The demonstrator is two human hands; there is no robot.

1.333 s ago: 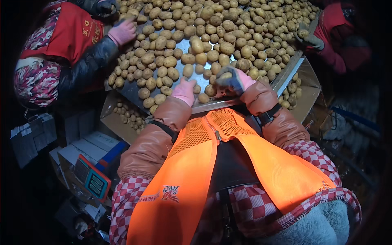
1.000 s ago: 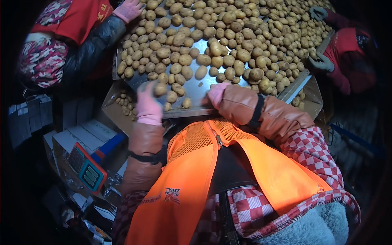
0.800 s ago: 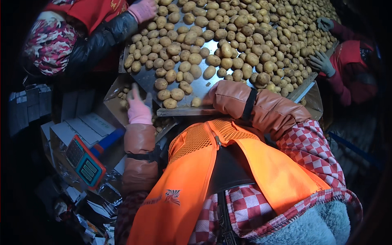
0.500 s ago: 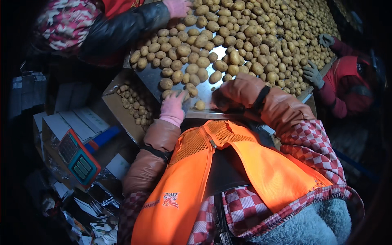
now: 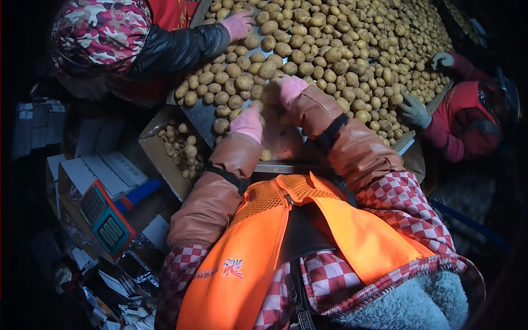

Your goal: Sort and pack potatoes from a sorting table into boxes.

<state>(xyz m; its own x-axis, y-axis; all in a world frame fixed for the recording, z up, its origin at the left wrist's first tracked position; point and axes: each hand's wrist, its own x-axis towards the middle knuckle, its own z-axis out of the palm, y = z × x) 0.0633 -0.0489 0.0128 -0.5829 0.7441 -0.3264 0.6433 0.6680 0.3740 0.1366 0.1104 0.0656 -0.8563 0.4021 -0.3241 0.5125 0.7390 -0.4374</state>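
Loose potatoes [image 5: 341,69] cover most of a metal sorting table [image 5: 206,124] in front of me. My left hand [image 5: 248,123], in a pink glove, is over the near left part of the table, beside several potatoes. Its fingertips point away from me and are partly hidden, so I cannot make out a grip. Just beyond it to the right, my right hand [image 5: 291,90], also pink-gloved, reaches in at the near edge of the pile. Blur and shadow hide its fingers. A single potato [image 5: 266,155] lies by the table's front lip, below my left hand.
Left of the table stands an open cardboard box [image 5: 159,148] part-filled with potatoes. A scale display [image 5: 107,217] and flat white cartons [image 5: 104,170] are farther left. One co-worker's pink-gloved hand [image 5: 238,26] touches potatoes at the far left; another's grey-gloved hand [image 5: 415,111] rests at the right edge.
My right hand has moved from the front lip to the pile, up and left. My left hand has shifted slightly right and farther in. The far-left co-worker's hand has come lower.
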